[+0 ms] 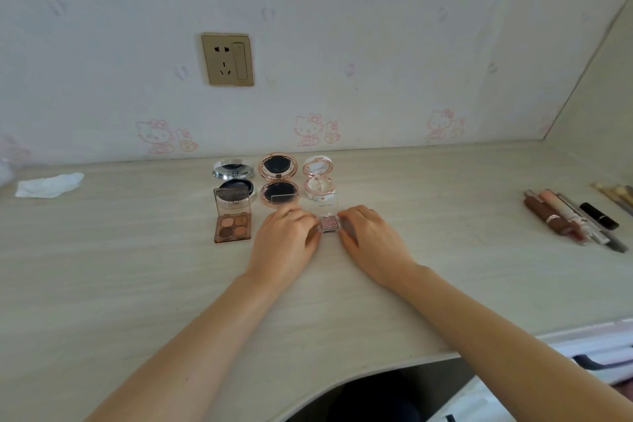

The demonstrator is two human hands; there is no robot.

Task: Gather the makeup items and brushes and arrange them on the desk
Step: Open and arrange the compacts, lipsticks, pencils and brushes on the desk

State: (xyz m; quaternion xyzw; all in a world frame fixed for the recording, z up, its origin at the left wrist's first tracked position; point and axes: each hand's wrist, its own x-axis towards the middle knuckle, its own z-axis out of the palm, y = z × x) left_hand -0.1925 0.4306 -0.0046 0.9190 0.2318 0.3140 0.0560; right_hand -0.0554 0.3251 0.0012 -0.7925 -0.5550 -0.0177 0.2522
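Both hands rest on the surface (137,284); the left hand (286,236) and right hand (371,240) each pinch a side of a small pink eyeshadow pot (329,223), just in front of three open round compacts (278,181).

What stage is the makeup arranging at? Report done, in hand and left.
Done: three open round compacts stand in a row near the wall, silver, rose-gold and white, with the brown eyeshadow palette open before the silver one. In hand: the left hand and right hand hold a small clear pink eyeshadow case. Left: the tubes and pencils and the brushes lie far right.
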